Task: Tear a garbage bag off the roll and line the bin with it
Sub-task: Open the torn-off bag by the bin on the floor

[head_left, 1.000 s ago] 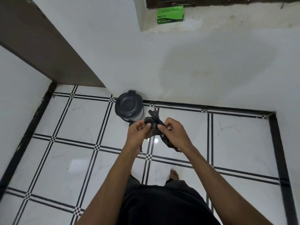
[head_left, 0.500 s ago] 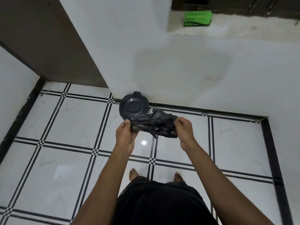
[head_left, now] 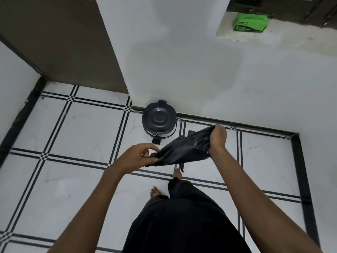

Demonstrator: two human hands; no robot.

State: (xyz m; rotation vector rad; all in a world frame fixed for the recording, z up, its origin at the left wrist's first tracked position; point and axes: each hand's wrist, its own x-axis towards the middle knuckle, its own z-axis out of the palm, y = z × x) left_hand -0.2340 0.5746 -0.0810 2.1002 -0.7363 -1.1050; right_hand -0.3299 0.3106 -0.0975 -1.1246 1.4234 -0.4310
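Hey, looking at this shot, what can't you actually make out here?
- Bin, head view: inside hidden by its closed lid.
- Garbage bag: open end not discernible, crumpled between left hand and right hand.
- Green box: small print too tiny and blurred.
- Right foot: mostly hidden by the bag and leg.

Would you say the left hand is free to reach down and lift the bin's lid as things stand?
Probably not yet: the left hand is pinching one end of the garbage bag, with the right hand gripping the other. The path to the shut lid looks clear.
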